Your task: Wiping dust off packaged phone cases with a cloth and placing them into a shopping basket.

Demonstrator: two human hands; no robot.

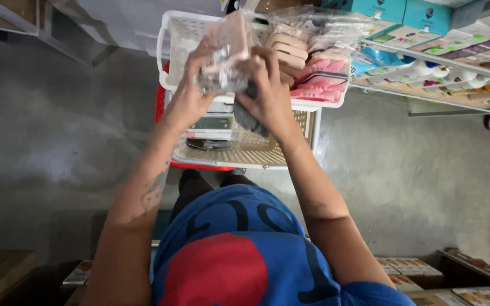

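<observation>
Bare grey concrete floor (58, 141) and stocked shelves (455, 62) frame a white perforated plastic basket (171, 34), its right side already heaped with soft pink and beige pads in clear wrap (313, 62). Above its near edge, the left hand (191, 93) and right hand (267, 90) each clench a crinkly clear packet (225, 54), not yet set down.

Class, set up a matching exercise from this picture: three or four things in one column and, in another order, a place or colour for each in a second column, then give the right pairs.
Things
1. clear plastic packet
2. white basket
3. pink sponges
4. shelf

Places or colours
A. far right, lined with boxes and bottles
B. between both hands
C. bagged, in the basket's right part
D. on the stack, above the beige basket

Pairs: 1-B, 2-D, 3-C, 4-A
</observation>
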